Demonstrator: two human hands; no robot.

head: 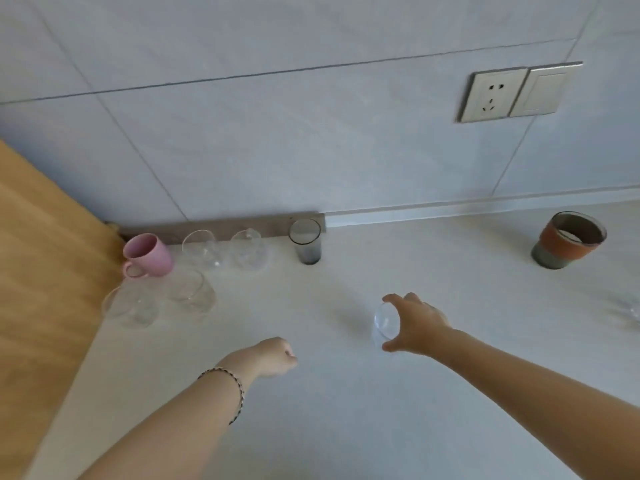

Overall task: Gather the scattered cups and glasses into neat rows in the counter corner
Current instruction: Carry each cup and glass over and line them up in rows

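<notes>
Gripping the small clear glass [382,323] just right of the frame's centre, the right hand [415,323] has its thumb and fingers curved round the wall of the glass from the right side. The glass looks tipped in that hold, its mouth facing left, low over the pale counter [346,410]. I can't tell whether its base is touching the counter.

The left hand [277,356] sits lower and to the left, fingers tucked into a fist and holding nothing, with a bracelet [230,386] on its wrist.

In the upper left, where the wooden panel [41,271] meets the tiled wall, the rows are forming. At the back stand a pink mug [147,254], 2 clear glasses [201,249] and a tall grey glass [305,241]. In front of them are 2 more clear glasses [192,294].

Far right, a terracotta cup [569,239] and another clear glass [627,310] at the frame's edge wait well apart from the group.

The front row looks like the place for this one, just right of its 2 glasses. I'd level the glass before travel, carry it clear above the rims and set it down upright beside its neighbour without knocking it. Clear glass on a pale counter is hard to judge, so a slow descent would be wise.
</notes>
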